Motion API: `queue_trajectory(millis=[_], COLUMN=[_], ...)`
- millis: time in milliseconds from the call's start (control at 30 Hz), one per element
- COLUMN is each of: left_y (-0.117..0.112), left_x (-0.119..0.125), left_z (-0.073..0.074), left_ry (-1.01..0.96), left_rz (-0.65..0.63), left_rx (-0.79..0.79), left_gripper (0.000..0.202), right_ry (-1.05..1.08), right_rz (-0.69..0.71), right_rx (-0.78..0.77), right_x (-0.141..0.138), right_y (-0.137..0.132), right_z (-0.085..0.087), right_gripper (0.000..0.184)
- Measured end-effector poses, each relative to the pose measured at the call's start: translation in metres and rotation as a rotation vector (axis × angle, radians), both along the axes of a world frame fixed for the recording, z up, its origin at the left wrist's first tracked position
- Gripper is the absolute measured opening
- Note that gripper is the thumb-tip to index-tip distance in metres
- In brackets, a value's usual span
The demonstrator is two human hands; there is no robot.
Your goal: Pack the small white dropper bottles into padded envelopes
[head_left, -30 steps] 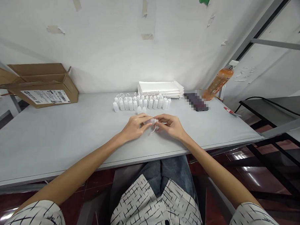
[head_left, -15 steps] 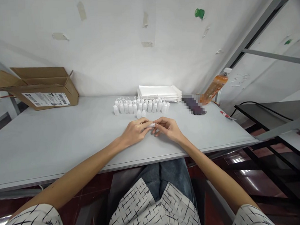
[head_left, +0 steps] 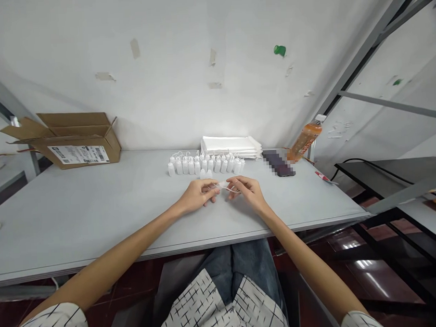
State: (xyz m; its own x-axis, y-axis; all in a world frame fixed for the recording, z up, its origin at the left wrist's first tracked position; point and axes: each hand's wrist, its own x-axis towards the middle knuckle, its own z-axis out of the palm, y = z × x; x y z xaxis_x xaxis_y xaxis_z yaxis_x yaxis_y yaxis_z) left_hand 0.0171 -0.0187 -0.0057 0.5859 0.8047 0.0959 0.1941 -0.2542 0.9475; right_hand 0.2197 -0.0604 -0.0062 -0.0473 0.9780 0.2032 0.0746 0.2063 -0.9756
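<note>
**Left hand [head_left: 197,195] and right hand [head_left: 248,192] working close together:** the fingers [head_left: 212,188] of both are pinching a small white plastic piece [head_left: 222,185] with a thin cord, holding it steadily above the grey surface [head_left: 97,212], just before a row of small white plastic bottles [head_left: 203,165].

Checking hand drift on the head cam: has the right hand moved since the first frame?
Yes, slightly: the right hand now sits a little farther right against the row of white plastic bottles, just past the row's right end.

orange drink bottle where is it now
In the head view, the bottle leans at the far right edge of the table, just behind the pixelated phone.
</note>
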Motion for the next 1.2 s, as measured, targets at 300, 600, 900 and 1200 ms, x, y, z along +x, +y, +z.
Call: queue_trajectory(millis=[300,600,900,1200], left_y=[-0.002,-0.001,-0.003,-0.004], left_x=[0.000,-0.002,-0.001,-0.001], left_z=[0.005,0.000,0.002,0.003], left_ry=[-0.066,-0.025,-0.001,0.000], left_rz=[-0.075,-0.121,-0.134,-0.137], left_rx=[-0.137,-0.155,-0.159,-0.162], left_gripper=[0.043,0.047,0.046,0.046], right_ry=[-0.287,-0.797,-0.870,-1.022], right_rz=[-0.514,-0.716,-0.559,-0.558], right_rx=[0.124,-0.097,-0.047,-0.122], right_x=[0.060,0.103,0.085,0.075], right_y=[0.042,0.100,0.124,0.139], right_z=[0.005,-0.001,0.000,0.011], right_gripper=[0.030,0.026,0.031,0.044])
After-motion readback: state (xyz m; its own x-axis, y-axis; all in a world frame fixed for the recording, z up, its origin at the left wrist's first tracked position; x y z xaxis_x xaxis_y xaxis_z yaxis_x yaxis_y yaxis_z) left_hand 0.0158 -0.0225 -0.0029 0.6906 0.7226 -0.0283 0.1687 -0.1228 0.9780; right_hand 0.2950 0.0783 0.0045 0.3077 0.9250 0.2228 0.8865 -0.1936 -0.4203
